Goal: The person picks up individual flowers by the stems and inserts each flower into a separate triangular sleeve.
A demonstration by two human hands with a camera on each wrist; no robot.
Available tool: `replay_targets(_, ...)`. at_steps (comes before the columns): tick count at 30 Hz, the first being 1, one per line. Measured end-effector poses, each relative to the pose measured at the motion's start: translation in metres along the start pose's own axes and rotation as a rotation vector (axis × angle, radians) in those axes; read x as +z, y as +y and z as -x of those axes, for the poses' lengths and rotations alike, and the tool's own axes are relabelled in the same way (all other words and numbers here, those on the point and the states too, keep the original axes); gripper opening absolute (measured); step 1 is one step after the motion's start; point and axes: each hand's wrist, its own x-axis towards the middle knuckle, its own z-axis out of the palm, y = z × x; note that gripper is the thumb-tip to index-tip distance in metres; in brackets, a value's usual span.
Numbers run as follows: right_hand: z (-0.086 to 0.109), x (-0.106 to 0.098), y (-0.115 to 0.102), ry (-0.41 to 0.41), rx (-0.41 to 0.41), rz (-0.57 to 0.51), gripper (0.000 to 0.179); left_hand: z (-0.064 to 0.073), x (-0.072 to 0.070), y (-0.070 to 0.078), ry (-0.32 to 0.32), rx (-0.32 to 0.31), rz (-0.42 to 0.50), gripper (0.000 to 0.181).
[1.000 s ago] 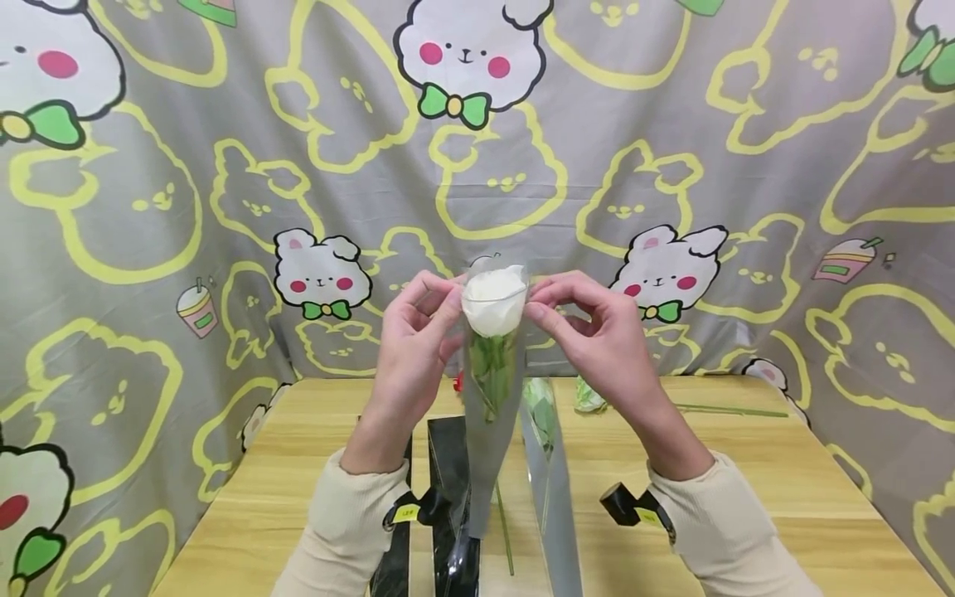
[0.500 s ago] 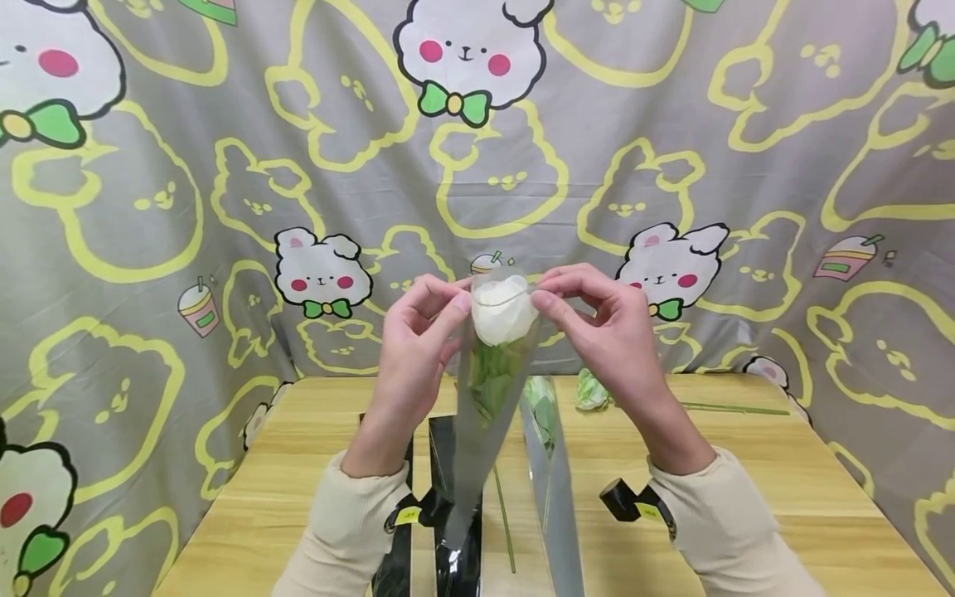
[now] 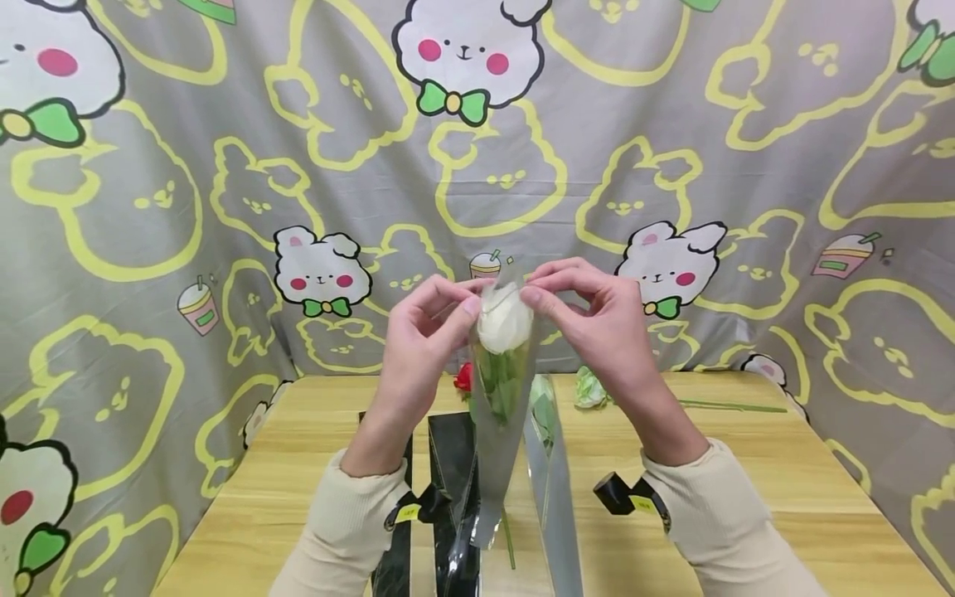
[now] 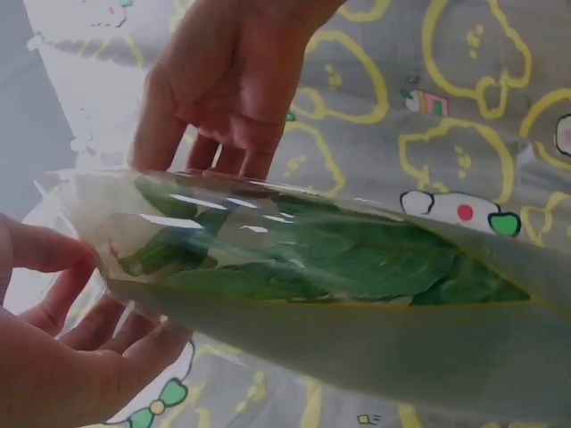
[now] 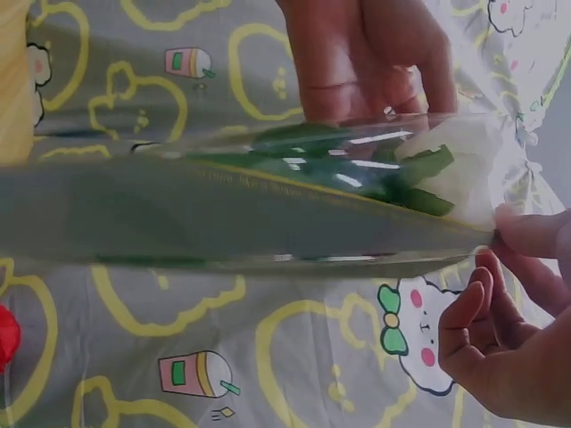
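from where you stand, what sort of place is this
Likely an indoor flower-wrapping corner: a white flower sits in a partly clear wrapper, black wrappers lie on the table, and cartoon-print cloth hangs behind it.

Grey cloth (image 3: 597, 116) draped across the back and both sides, rippling in folds; yellow outline figures (image 3: 506, 179) everywhere, white bunnies (image 3: 466, 25) in green bows, pink cups (image 3: 196, 308); below, a pale wood-grained table (image 3: 298, 431)!

my left grip (image 3: 427, 327) and right grip (image 3: 608, 319) closer together at the mouth of the wrap (image 3: 498, 473) than a second ago, white rose (image 3: 505, 326) lower in my view, wrap's bottom end swung rightward since half a second ago, red flower (image 3: 464, 377) showing more fully
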Motion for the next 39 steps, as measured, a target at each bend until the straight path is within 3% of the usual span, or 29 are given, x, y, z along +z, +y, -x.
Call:
replay_targets(3,-0.004,-0.001,-0.005,0.017,-0.026,-0.011,0.007,-0.001,-0.003,0.003,0.082,0.005,0.047,0.012)
replay_targets(5,-0.008,-0.001,-0.010,0.031,-0.037,-0.014,0.007,-0.001,-0.005,0.003,0.103,-0.004,0.066,0.008)
replay_targets(7,-0.013,0.001,-0.016,0.037,-0.039,-0.034,0.010,0.000,-0.007,0.001,0.053,-0.030,0.042,0.017)
replay_targets(11,-0.026,0.008,-0.025,0.044,-0.018,-0.065,0.012,0.009,-0.003,-0.020,-0.126,-0.112,-0.022,0.083)
replay_targets(13,-0.033,0.010,-0.027,0.042,-0.015,-0.054,0.012,0.015,0.003,-0.038,-0.198,-0.140,-0.007,0.103)
replay_targets(16,-0.040,0.012,-0.030,0.035,-0.024,-0.014,0.012,0.022,0.013,-0.065,-0.259,-0.127,0.019,0.094)
replay_targets(19,-0.045,0.011,-0.032,0.028,-0.028,0.016,0.012,0.027,0.021,-0.086,-0.300,-0.090,-0.001,0.070)
replay_targets(22,-0.050,0.009,-0.034,0.013,0.016,0.033,0.013,0.033,0.024,-0.099,-0.317,-0.098,-0.016,0.044)
replay_targets(26,-0.055,0.006,-0.039,0.003,0.092,0.021,0.012,0.040,0.022,-0.108,-0.318,-0.130,0.011,0.043)
replay_targets(29,-0.059,0.002,-0.046,0.028,0.088,-0.015,0.012,0.043,0.020,-0.112,-0.338,-0.145,0.031,0.051)
replay_targets(35,-0.066,-0.005,-0.055,0.042,0.099,-0.014,0.011,0.049,0.015,-0.115,-0.368,-0.192,0.038,0.031)
replay_targets(39,-0.068,-0.010,-0.050,0.025,0.121,0.008,0.012,0.053,0.007,-0.119,-0.372,-0.216,0.090,0.032)
